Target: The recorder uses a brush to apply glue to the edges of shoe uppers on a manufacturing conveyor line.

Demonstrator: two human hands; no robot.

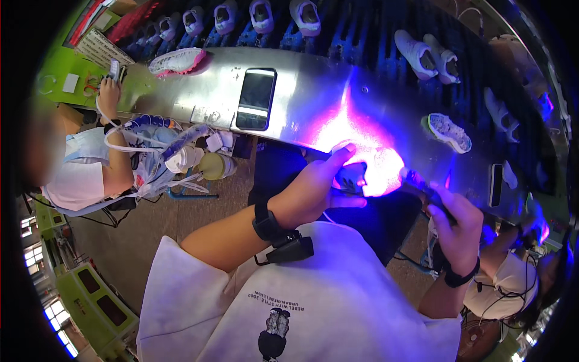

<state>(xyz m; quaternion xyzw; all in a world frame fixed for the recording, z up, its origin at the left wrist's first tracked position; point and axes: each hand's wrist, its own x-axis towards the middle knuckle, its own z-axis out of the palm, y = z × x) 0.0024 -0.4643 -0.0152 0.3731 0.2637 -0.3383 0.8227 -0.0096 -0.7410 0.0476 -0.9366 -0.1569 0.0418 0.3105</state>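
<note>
A shoe with a dark opening is at the near edge of the metal bench, washed out by glaring pink-violet light. My left hand grips its left end, thumb on top and fingers bent below. My right hand is closed around a slim dark-handled tool. The tool's tip meets or nearly meets the shoe's right side; glare hides its kind and the contact. Each of my wrists wears a black strap.
A smartphone and a pink-edged white shoe lie on the metal bench to the left. Right of the glow are a pale sole-like piece and another phone. White shoes line the dark conveyor behind. Co-workers sit at both sides.
</note>
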